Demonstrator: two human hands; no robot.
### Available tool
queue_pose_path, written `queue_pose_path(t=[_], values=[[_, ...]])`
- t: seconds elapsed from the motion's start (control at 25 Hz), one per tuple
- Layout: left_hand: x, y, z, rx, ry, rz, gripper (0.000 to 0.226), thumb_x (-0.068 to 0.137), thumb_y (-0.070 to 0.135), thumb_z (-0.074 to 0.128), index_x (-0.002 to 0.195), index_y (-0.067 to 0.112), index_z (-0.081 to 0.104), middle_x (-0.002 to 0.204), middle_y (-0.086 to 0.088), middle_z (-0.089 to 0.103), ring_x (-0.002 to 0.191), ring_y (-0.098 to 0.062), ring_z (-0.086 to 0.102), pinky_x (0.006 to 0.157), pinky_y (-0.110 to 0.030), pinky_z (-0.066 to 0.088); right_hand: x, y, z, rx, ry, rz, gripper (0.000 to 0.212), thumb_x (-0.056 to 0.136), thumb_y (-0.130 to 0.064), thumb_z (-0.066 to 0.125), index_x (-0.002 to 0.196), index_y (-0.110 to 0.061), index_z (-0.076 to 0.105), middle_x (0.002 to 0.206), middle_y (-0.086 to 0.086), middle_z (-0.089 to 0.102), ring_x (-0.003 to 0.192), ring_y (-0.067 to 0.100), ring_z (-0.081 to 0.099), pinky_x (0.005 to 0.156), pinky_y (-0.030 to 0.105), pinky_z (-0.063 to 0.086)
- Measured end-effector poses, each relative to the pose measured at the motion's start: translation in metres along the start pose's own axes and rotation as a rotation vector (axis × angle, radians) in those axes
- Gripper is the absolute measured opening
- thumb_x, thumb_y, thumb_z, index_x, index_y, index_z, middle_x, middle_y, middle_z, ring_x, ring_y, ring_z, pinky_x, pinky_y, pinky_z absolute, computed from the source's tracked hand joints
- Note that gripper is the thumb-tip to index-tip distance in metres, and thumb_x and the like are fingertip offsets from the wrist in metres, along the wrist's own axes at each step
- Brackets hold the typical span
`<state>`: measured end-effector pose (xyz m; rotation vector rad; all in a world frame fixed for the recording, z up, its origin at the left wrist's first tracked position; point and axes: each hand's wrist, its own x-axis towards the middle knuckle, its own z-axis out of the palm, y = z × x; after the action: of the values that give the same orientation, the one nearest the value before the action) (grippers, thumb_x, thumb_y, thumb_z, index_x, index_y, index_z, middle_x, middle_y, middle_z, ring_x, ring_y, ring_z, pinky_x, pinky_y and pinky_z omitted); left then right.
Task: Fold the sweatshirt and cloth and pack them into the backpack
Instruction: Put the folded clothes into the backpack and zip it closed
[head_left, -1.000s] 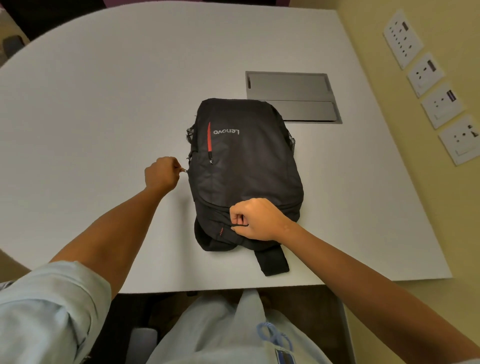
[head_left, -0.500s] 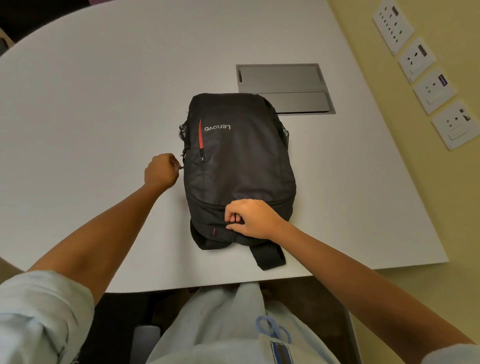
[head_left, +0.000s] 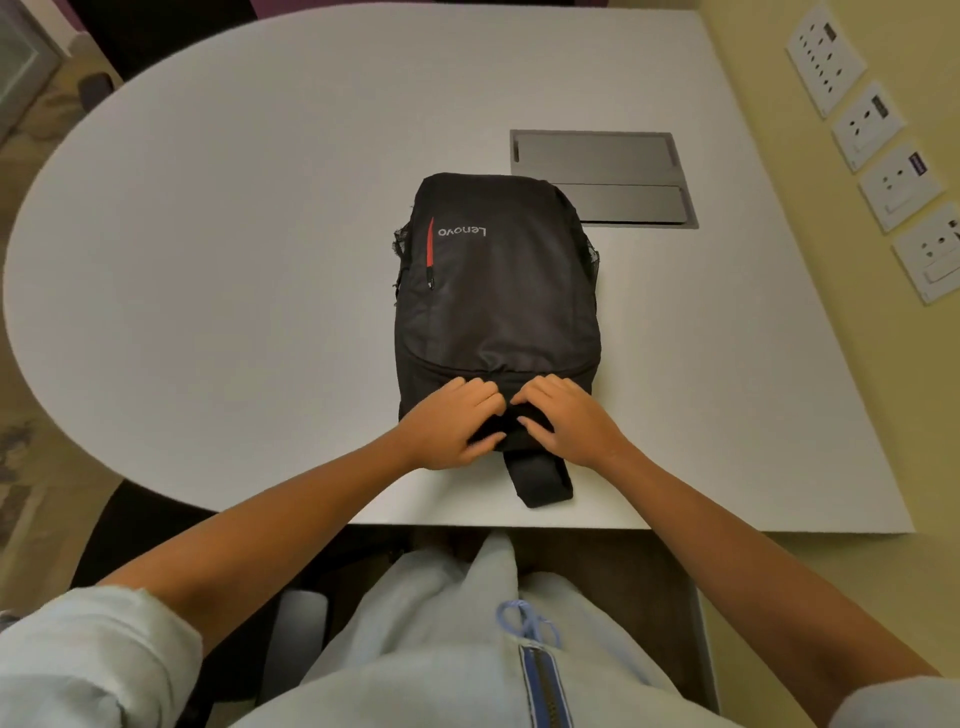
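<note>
Both hands on the near end of the backpack (head_left: 498, 291), fingers curled into the fabric.

Backpack is black, lies flat and front-up on the white worktop (head_left: 234, 234), zips look closed, logo end away from the person. Left hand (head_left: 452, 423) and right hand (head_left: 566, 421) sit side by side on its near end, fingertips almost touching, each gripping a bunch of the dark fabric just below the curved zip seam. A black strap (head_left: 543, 480) sticks out from under the backpack toward the worktop's near edge. Grey metal hatch (head_left: 597, 156) is set in the worktop just beyond the backpack's far right corner. Wall sockets (head_left: 872, 124) well to the backpack's right. Sweatshirt and cloth not visible.
</note>
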<state>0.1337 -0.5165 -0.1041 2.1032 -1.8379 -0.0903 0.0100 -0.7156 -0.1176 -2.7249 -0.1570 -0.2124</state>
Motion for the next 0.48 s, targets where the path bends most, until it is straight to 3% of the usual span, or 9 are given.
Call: queue_pose_path(t=[0.12, 0.28, 0.36, 0.48], values=[[0.005, 0.004, 0.005, 0.099, -0.142, -0.116, 0.042, 0.092, 0.056, 0.054, 0.111, 0.019, 0.058, 0.107, 0.003, 0.056, 0.095, -0.015, 0.047, 0.089, -0.032, 0.042, -0.007, 0.005, -0.003, -0.037, -0.003, 0.006, 0.019, 0.091, -0.016, 0.064, 0.11, -0.016, 0.064, 0.106, -0.002, 0.063, 0.096, 0.016, 0.058, 0.082, 0.032, 0.05], [-0.007, 0.017, 0.012, 0.196, -0.368, -0.158, 0.044, 0.097, 0.054, 0.049, 0.115, 0.016, 0.064, 0.105, 0.001, 0.064, 0.112, -0.02, 0.049, 0.115, -0.044, 0.02, -0.022, 0.008, -0.004, -0.045, -0.002, 0.048, 0.018, 0.09, -0.014, 0.064, 0.108, -0.017, 0.064, 0.108, -0.002, 0.065, 0.097, 0.016, 0.06, 0.084, 0.027, 0.047], [-0.008, 0.028, 0.01, 0.057, -0.332, -0.292, 0.037, 0.101, 0.049, 0.046, 0.101, 0.017, 0.065, 0.085, 0.004, 0.059, 0.098, -0.016, 0.053, 0.119, -0.044, 0.012, -0.031, 0.007, -0.006, -0.042, 0.008, 0.063, 0.019, 0.091, -0.015, 0.064, 0.109, -0.017, 0.064, 0.11, -0.002, 0.065, 0.1, 0.015, 0.059, 0.087, 0.026, 0.047], [0.003, 0.042, 0.001, -0.242, -0.211, -0.485, 0.036, 0.1, 0.045, 0.051, 0.071, 0.024, 0.052, 0.065, 0.006, 0.048, 0.071, -0.01, 0.05, 0.118, -0.044, 0.016, -0.037, 0.007, -0.013, 0.01, 0.091, 0.104, 0.019, 0.093, -0.016, 0.063, 0.112, -0.016, 0.064, 0.113, -0.001, 0.066, 0.105, 0.014, 0.06, 0.092, 0.026, 0.048]])
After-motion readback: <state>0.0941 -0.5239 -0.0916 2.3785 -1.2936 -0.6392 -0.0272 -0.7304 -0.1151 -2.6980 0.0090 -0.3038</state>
